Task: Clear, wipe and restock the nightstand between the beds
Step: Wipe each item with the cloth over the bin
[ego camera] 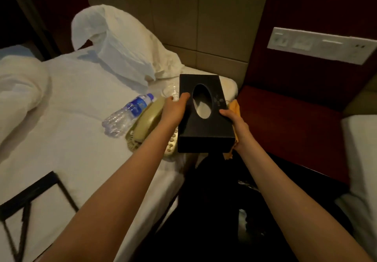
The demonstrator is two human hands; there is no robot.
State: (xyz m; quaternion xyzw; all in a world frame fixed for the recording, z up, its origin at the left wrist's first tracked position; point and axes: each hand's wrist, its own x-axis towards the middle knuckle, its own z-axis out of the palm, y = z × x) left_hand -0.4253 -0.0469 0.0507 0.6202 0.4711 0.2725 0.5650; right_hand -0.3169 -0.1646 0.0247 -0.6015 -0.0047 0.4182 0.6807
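Observation:
I hold a black tissue box with an oval opening in both hands, over the right edge of the left bed. My left hand grips its left side. My right hand grips its right side and also has an orange cloth pressed against the box. The dark red nightstand top lies to the right of the box, bare where I can see it. On the bed lie a water bottle, a beige telephone and a clear glass, partly hidden by my left hand.
A crumpled white pillowcase leans against the padded headboard. A black-framed item rests on the left bed near me. A white switch panel is on the wall above the nightstand. The second bed is at the right edge.

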